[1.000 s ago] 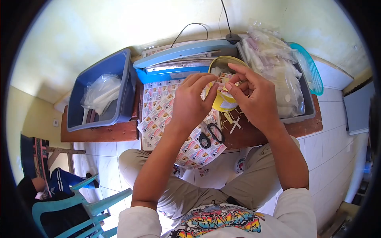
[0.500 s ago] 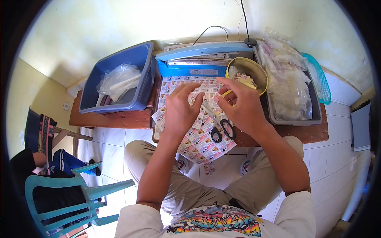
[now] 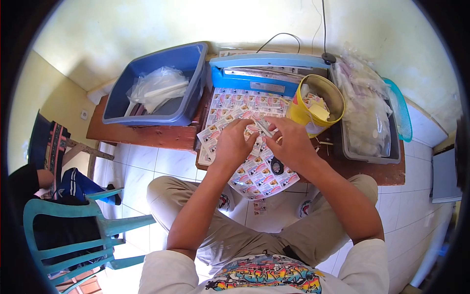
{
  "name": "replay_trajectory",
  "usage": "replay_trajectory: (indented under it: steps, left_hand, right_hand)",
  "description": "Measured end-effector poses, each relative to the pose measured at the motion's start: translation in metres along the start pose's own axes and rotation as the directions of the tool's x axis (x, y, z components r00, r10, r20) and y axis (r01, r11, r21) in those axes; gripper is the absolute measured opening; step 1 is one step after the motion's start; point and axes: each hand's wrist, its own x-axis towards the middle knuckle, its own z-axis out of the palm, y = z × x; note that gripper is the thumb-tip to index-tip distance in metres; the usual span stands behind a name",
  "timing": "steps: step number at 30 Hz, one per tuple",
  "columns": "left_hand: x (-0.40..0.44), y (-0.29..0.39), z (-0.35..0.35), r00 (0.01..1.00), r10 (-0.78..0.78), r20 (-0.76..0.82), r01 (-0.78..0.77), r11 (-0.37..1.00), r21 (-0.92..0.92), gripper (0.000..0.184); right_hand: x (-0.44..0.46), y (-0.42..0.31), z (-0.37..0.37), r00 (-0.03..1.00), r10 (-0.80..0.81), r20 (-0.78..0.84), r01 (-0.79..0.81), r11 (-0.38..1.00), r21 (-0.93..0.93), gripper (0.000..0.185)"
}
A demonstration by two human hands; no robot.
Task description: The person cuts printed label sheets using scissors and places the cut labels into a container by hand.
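My left hand is low over printed label sheets, thumb and fingers curved but apart around some small cut labels. Opposite it, my right hand hovers above the scissors, its thumb and forefinger apart on either side of the pale blades. One black handle loop shows beneath this hand; the rest is covered. Whether the fingertips touch the blades or the paper is not clear. Close behind my right hand stands a yellow bucket with cut paper pieces inside.
A blue paper cutter is at the back against the wall. Left is a blue-grey tub with plastic bags; right, a grey tray piled with clear bags. A green chair and part of another person are at left.
Both hands have lowered toward the labels and scissors, the right now covering more of the scissors. The bucket looks tilted differently, and the whole view has shifted slightly.
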Motion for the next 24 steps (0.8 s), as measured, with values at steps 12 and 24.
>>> replay_trajectory:
  steps: [12,24]
  left_hand:
    - [-0.023,-0.030,0.040,0.999,-0.042,0.032,0.039,0.995,0.089,0.047]
    - [-0.017,-0.050,0.044,0.986,-0.167,0.028,0.169,0.979,-0.112,0.031]
  right_hand:
    - [-0.011,0.031,0.031,0.977,0.036,0.210,-0.003,0.988,-0.154,0.051]
    - [-0.009,0.042,0.030,0.954,0.119,0.276,-0.062,0.976,-0.207,0.055]
